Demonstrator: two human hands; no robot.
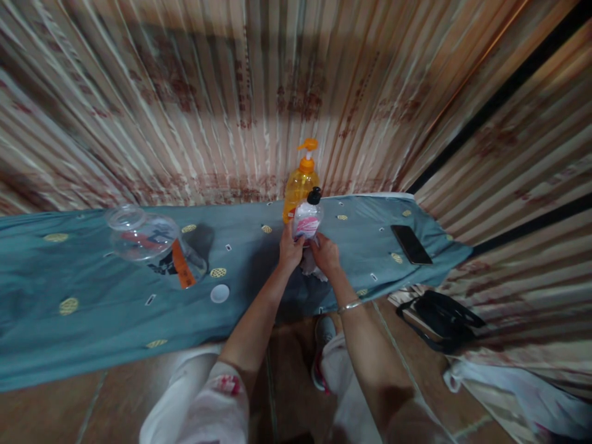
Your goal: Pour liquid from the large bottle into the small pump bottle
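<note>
A small clear bottle [307, 223] with a black cap and a white-and-pink label is held tilted in front of me. My left hand [291, 250] is closed around its lower left side. At its lower right, my right hand [326, 253] has its fingers closed by the base, on what looks like a pale crumpled cloth [312, 266] hanging between the hands. Part of that cloth is hidden by my fingers. Just behind stands an orange pump bottle [296, 190], partly covered by the small bottle.
A teal patterned cloth [250, 271] covers the long table. Leftward, a large clear plastic jar [161, 250] lies on its side near a white round lid [219, 293]. A black phone [411, 244] lies at right. Curtains [208, 111] hang behind; a black bag [441, 320] is below right.
</note>
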